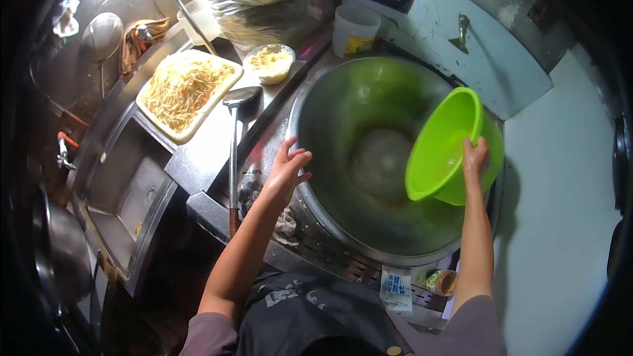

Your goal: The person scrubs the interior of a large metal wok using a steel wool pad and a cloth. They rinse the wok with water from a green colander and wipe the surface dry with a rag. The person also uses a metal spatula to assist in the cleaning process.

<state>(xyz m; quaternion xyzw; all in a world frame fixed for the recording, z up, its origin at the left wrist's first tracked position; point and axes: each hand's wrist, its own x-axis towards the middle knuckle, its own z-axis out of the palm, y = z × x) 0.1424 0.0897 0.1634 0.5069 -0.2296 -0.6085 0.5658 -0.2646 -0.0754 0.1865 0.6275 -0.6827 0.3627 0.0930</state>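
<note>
My right hand (475,157) grips the rim of a bright green plastic basin (445,158), which is tilted on its side over the right part of a large round metal bowl (326,207). A little liquid seems to lie inside the basin. My left hand (289,165) is raised at the bowl's left rim, fingers spread, holding nothing. Left of it a long-handled metal ladle (233,158) rests across the counter edge. Beyond stand a rectangular tray (143,101) heaped with shredded food (180,89) and a small clear bowl (269,65) of pale chopped food.
A white plastic bucket (355,29) stands behind the big bowl, beside filled plastic bags (277,5). A sink (133,198) is at the left. A crumpled cloth (286,227), a printed packet (395,289) and a jar (441,283) lie near the bowl's front.
</note>
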